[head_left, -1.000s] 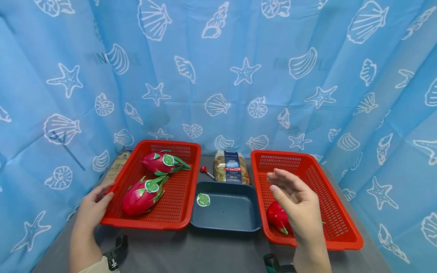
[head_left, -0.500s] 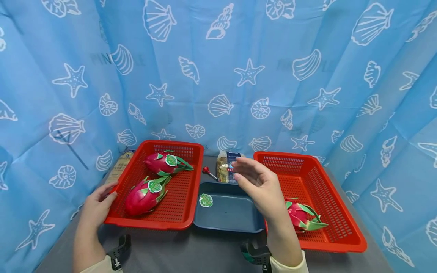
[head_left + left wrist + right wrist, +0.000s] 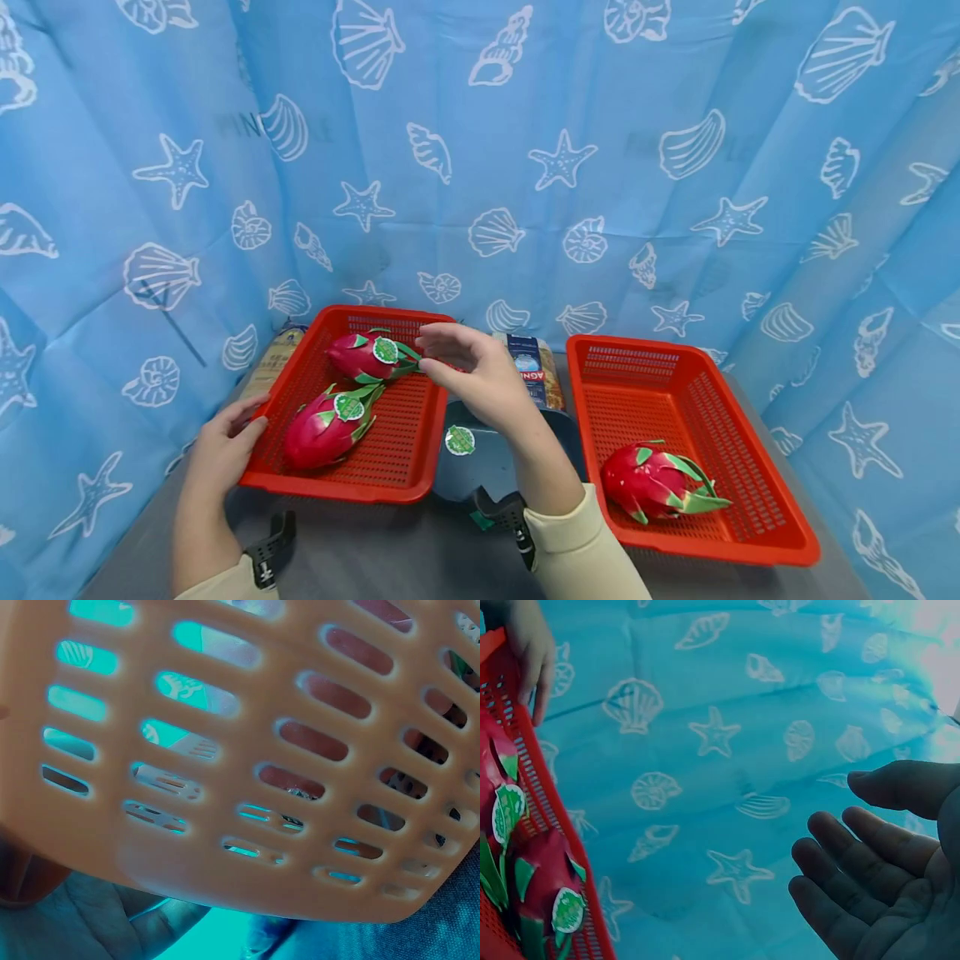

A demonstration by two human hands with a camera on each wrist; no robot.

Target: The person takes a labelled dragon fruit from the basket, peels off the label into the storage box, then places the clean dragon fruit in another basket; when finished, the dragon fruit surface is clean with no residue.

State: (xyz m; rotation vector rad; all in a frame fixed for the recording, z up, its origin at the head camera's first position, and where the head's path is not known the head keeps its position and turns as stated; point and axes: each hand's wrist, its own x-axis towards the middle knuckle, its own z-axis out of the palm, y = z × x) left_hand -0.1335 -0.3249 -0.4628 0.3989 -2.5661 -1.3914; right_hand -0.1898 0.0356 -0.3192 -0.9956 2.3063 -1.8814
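In the head view, my left hand (image 3: 221,450) touches the left rim of a red plastic basket (image 3: 401,450), its fingers fairly straight. Inside that basket lie two pink dragon fruits with green stickers: an upper one (image 3: 356,355) and a lower one (image 3: 318,435). My right hand (image 3: 476,367) hovers over the basket's right rim, fingertips near the upper fruit's leaves. The right wrist view shows that palm (image 3: 885,885) with nothing in it and the fingers spread. A third dragon fruit (image 3: 643,479) lies in the right red basket (image 3: 675,400).
Between the baskets stands a dark blue-grey tray (image 3: 468,479) with a green sticker, partly behind my right arm. A pasta bag (image 3: 553,385) is behind it. Another package (image 3: 273,362) lies left of the left basket. A blue shell-patterned curtain (image 3: 480,167) encloses the table.
My right hand has swung left from above the right basket, across the tray, to the left basket. The third dragon fruit is now fully visible. My left hand stays at the rim.
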